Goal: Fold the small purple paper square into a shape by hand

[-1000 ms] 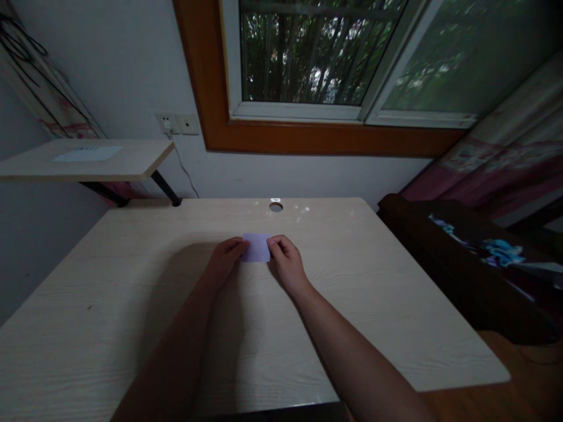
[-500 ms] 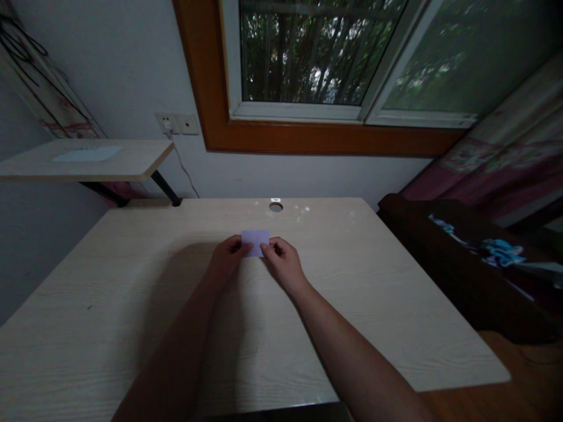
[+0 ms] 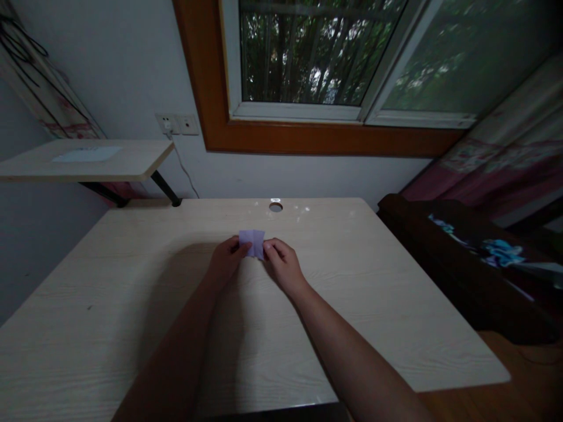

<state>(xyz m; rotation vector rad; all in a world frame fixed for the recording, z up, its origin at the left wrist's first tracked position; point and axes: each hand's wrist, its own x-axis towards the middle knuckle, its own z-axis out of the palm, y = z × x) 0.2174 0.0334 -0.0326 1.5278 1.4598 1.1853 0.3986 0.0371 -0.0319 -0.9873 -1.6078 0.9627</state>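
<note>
A small piece of light purple paper (image 3: 252,237) is held between my two hands over the middle of the desk. A crease runs down its centre, and its right half tilts at an angle. My left hand (image 3: 226,256) pinches the left side, thumb lying on the front face. At the right edge, my right hand (image 3: 284,262) grips the paper between thumb and fingers. The fingers behind the sheet are partly hidden.
The pale wooden desk (image 3: 352,305) spreads beneath both arms, with a round cable hole (image 3: 275,207) near its back edge. A raised shelf (image 3: 141,161) on black legs stands at the back left, bearing a white sheet (image 3: 88,154). A dark object edge (image 3: 281,414) shows at the bottom.
The paper was flat and now shows a vertical bend near its middle. My right hand has shifted slightly left, its thumb moving to the paper's edge. My left hand stays almost in place.
</note>
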